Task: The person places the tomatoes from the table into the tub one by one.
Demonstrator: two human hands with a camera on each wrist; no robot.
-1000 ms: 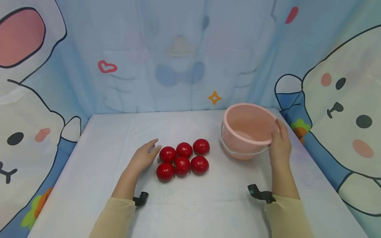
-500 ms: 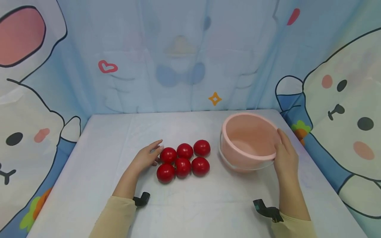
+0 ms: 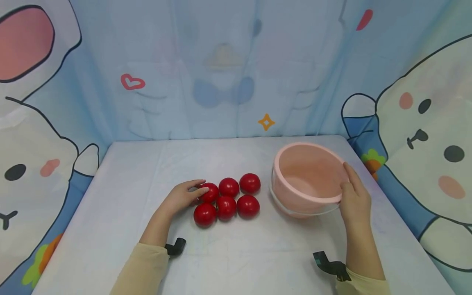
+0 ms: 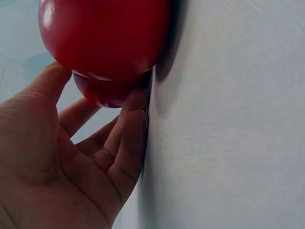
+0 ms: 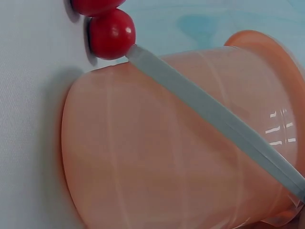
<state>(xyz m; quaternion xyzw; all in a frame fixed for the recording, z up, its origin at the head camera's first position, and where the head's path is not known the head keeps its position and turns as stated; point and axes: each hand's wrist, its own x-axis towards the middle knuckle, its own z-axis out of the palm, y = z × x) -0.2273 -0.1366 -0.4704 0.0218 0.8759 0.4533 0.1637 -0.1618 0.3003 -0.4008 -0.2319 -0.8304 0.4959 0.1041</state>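
Several glossy red tomatoes stand in two short rows mid-table. My left hand (image 3: 181, 197) has its thumb and fingers around the back-left tomato (image 3: 209, 192), gripping it where it sits. In the left wrist view the fingers (image 4: 125, 152) reach the rear tomato (image 4: 107, 91), and the front-left tomato (image 4: 107, 36) hides part of it. My right hand (image 3: 355, 200) grips the rim of a pink bucket (image 3: 295, 186) at its right side. The bucket tilts slightly toward me, and its inside holds nothing visible. Its pale handle (image 5: 209, 112) hangs down along the outer wall.
The other tomatoes (image 3: 248, 206) lie close together between the left hand and the bucket. A white cloth covers the table (image 3: 236, 258). A blue cartoon curtain (image 3: 162, 110) stands behind the table's back edge.
The bucket has come nearer to me and lower, with the right hand still on its rim. My left hand has moved right, from beside the back-left tomato to around it.
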